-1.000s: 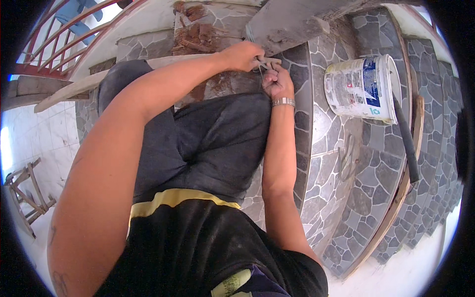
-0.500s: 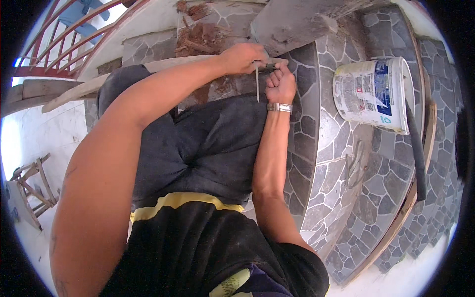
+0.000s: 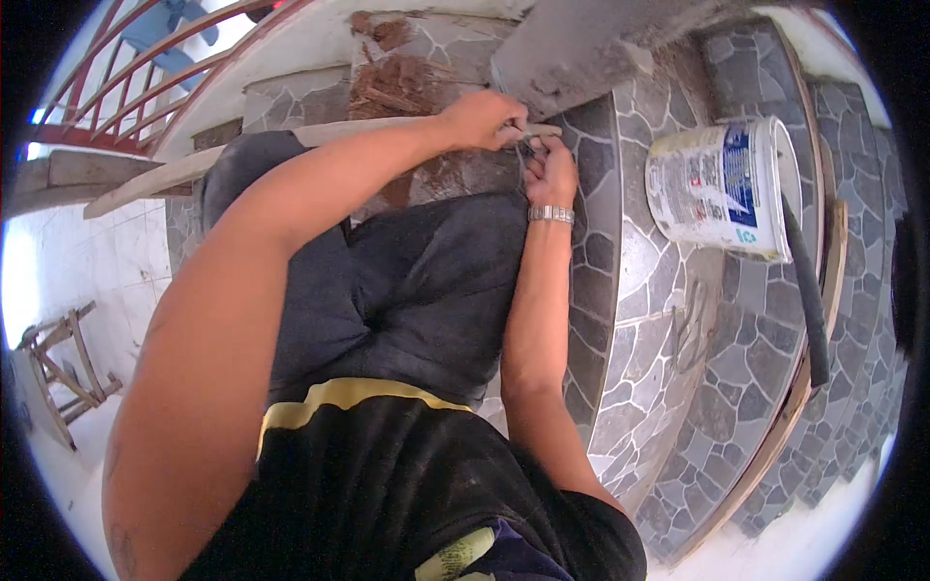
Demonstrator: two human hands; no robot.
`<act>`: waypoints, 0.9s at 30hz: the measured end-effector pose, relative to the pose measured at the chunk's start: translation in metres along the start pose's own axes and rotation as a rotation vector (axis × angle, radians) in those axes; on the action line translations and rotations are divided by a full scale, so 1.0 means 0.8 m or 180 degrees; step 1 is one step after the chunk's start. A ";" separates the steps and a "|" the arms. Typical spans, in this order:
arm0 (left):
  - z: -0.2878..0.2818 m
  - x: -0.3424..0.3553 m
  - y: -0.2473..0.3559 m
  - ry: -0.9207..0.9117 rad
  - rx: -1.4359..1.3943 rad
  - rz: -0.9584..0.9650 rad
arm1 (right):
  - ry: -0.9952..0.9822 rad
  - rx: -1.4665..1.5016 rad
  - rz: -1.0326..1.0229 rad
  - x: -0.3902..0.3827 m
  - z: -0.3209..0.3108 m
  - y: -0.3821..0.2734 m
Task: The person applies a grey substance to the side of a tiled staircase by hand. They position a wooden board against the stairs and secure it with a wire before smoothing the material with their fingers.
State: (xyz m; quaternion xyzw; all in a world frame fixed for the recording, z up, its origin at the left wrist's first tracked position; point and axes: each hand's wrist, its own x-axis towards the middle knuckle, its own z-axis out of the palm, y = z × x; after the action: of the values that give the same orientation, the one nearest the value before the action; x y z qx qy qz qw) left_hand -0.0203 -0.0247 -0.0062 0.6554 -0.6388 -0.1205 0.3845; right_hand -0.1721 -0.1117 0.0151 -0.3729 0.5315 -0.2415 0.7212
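Note:
A long pale wooden strip [image 3: 184,176] lies over my left knee and runs to the right, its far end showing just beyond my fingers. My left hand [image 3: 484,120] is closed at that end, pressed against the wood. My right hand [image 3: 551,177], below a metal watch [image 3: 551,214], has its fingers curled and its thumb raised close to the left fingertips. Something small and dark sits between the two hands; its kind is hidden by the fingers.
Reddish-brown debris [image 3: 392,85] lies on the stone-patterned step beyond my hands, beside a thick grey post [image 3: 562,58]. At right a white bucket [image 3: 693,184] rests tilted, with a dark bar [image 3: 807,300] beside it. A red railing [image 3: 126,87] stands far left.
The thin pale strip that hung down from my left hand no longer shows. My right hand has turned slightly and its thumb now sits nearer the left fingers. The view has shifted a little.

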 end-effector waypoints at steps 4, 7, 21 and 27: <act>0.002 -0.008 -0.001 0.0171 0.0172 0.0181 | 0.0364 -0.0494 -0.0617 -0.014 0.020 0.008; 0.003 -0.013 -0.006 0.0004 0.0387 0.0252 | 0.0313 -0.0417 -0.0829 -0.015 0.029 0.011; -0.009 0.002 0.009 -0.0139 0.0134 -0.0363 | 0.0199 -0.0620 -0.1051 -0.002 -0.004 0.007; 0.001 0.004 -0.002 0.0313 0.0401 -0.0212 | 0.0050 -0.1152 -0.1174 -0.008 -0.013 0.009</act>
State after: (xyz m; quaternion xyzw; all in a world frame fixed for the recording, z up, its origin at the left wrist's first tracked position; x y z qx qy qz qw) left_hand -0.0192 -0.0282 -0.0072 0.7044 -0.6033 -0.0604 0.3692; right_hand -0.1845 -0.1055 0.0110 -0.5847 0.4946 -0.2728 0.5824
